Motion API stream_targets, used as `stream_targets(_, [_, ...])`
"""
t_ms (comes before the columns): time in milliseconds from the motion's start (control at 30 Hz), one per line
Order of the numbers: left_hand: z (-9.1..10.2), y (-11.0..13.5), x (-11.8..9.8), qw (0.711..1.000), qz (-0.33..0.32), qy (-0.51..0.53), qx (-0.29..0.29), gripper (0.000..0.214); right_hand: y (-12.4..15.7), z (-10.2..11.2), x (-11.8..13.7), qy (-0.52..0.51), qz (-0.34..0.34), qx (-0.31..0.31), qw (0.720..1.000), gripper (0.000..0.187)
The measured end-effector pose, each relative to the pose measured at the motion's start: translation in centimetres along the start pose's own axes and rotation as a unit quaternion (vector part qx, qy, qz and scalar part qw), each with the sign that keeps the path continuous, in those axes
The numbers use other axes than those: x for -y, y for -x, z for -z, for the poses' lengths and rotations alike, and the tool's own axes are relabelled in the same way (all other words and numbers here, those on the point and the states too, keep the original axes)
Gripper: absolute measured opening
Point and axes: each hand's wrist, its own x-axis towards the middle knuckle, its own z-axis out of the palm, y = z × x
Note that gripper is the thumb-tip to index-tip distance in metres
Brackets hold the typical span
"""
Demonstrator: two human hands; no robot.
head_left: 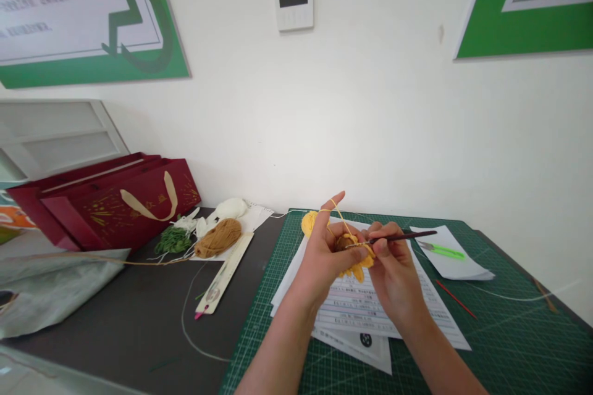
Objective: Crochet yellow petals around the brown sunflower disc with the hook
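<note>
This is a craft room, with yellow yarn (pixel 309 222), a green cutting mat (pixel 500 345), and big signs (pixel 523 31) on the wall (pixel 370 123).

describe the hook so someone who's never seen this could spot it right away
On the green cutting mat at the right of the desk, a person works over a stack of printed papers. The right hand pinches a slim dark-handled crochet hook, its thin tip at a yellow yarn piece. It is the only tool in a hand; the green-handled snips and thin red stick lie apart.
</note>
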Motion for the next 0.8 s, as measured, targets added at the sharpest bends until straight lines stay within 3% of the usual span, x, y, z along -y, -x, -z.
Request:
stream_targets(500, [0.9, -0.2, -0.2, 0.997, 0.034, -0.027, 0.066, 0.108, -0.7, 0.4, 1.6, 0.036, 0.085, 0.019, 0.996, 0.022])
stream_targets(633, [0.8, 0.1, -0.4, 0.994, 0.039, -0.044, 0.09, 0.098, -0.7, 0.5, 2.1, 0.036, 0.061, 0.016, 0.997, 0.024])
stream_targets(800, [0.8, 0.2, -0.3, 0.991, 0.035, -0.055, 0.116, 0.082, -0.8, 0.4, 2.0, 0.019, -0.027, 0.005, 0.999, 0.029])
